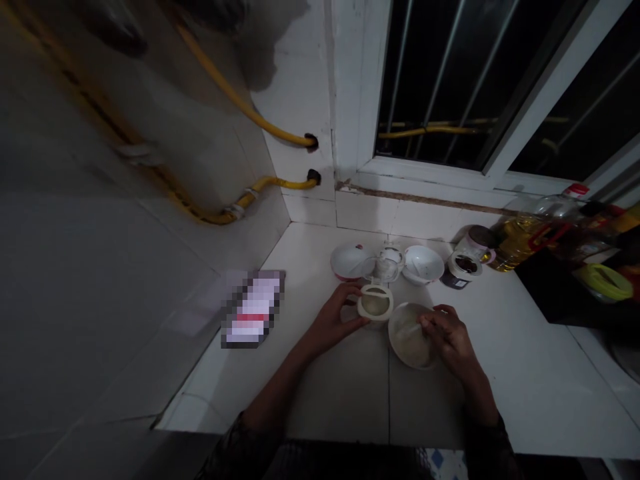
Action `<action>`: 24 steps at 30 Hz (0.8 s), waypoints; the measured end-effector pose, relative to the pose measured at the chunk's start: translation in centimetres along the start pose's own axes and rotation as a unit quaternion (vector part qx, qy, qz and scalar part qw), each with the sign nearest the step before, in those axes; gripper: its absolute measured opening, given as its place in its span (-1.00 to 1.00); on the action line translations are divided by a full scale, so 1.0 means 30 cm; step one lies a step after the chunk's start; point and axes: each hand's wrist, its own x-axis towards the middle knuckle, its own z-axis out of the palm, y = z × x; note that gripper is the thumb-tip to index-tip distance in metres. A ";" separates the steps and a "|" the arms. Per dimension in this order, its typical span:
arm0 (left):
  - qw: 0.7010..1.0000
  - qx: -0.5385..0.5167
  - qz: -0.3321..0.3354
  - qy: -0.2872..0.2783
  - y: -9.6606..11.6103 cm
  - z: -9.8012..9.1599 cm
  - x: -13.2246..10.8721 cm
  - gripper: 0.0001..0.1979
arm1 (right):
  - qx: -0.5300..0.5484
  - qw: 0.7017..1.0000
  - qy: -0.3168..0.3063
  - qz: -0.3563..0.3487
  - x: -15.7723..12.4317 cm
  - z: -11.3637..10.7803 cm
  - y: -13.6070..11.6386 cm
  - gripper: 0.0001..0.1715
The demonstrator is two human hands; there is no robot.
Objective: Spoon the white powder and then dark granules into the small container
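My left hand (337, 317) curls its thumb and fingers around the side of a small seasoning jar (376, 304) with a pale rim and its lid up. To the right of the jar, and close against it, stands a white bowl (400, 347) with something pale in its bottom. Above this bowl my right hand (447, 337) pinches a light-coloured utensil (413, 328), probably a spoon, which slants down into the bowl. Its lower end is hard to make out in the dim light.
Behind the jar are a bowl (345, 263), a clear glass jar (387, 265) and another bowl (425, 263). Farther right stand a dark-filled jar (460, 270), a mug (475, 243) and an oil bottle (520, 237). A phone (254, 310) leans at the left wall.
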 end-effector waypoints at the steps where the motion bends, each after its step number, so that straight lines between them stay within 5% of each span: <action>1: 1.000 0.003 0.001 0.001 0.000 0.000 0.000 -0.61 | 0.012 1.000 -0.013 0.006 0.000 0.004 -0.006 -0.69; 5: 1.000 0.014 0.008 0.005 -0.003 0.002 -0.002 -0.61 | 0.072 0.996 -0.023 0.048 -0.006 0.017 -0.023 -0.64; 9: 1.000 0.016 0.009 0.005 -0.008 0.002 -0.002 -0.61 | 0.114 0.985 0.044 0.125 -0.011 0.017 -0.020 -0.61; 15: 1.000 0.014 0.002 0.005 -0.006 0.001 -0.001 -0.61 | 0.258 0.919 0.114 0.276 -0.001 -0.003 -0.017 -0.75; 24: 1.000 0.004 0.004 0.007 -0.004 0.004 0.002 -0.62 | 0.304 0.889 0.165 0.298 0.000 -0.009 0.005 -0.77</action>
